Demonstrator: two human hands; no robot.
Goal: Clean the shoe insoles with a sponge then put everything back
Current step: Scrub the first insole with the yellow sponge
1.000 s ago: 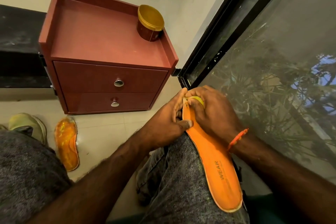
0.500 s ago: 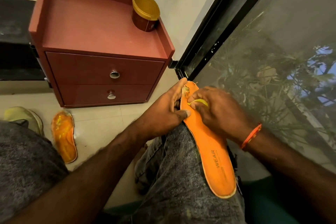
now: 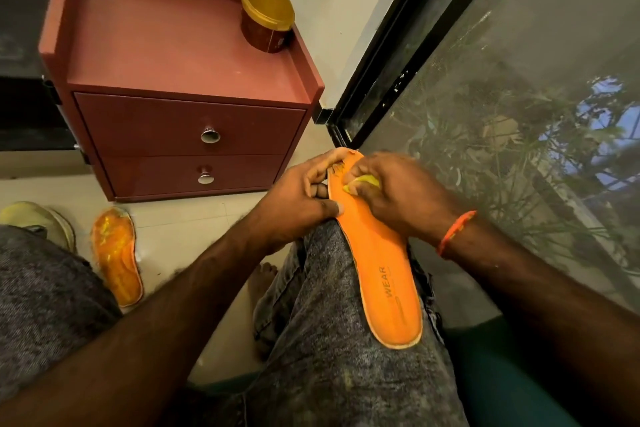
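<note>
Matt foam insole point(image 3: 377, 263); glossy cabinet point(image 3: 180, 55), shiny metal knobs point(image 3: 210, 135).

A bright orange insole point(image 3: 375, 263) with a pale cream rim and dark "WEAR" lettering is shown. A yellow sponge point(image 3: 365, 181) is seen against it. Mottled grey-and-black denim is worn on the legs point(image 3: 332, 340). An orange thread band point(image 3: 455, 232) is seen on the right wrist. A second insole point(image 3: 117, 256), orange streaked with glossy yellow, is seen on the beige tiled floor point(image 3: 194, 229). The cabinet point(image 3: 180, 73) is coloured reddish brown, with silver knobs. The jar point(image 3: 266, 21) is brown with a gold lid. The shoe point(image 3: 41, 218) is pale yellow-green.
</note>
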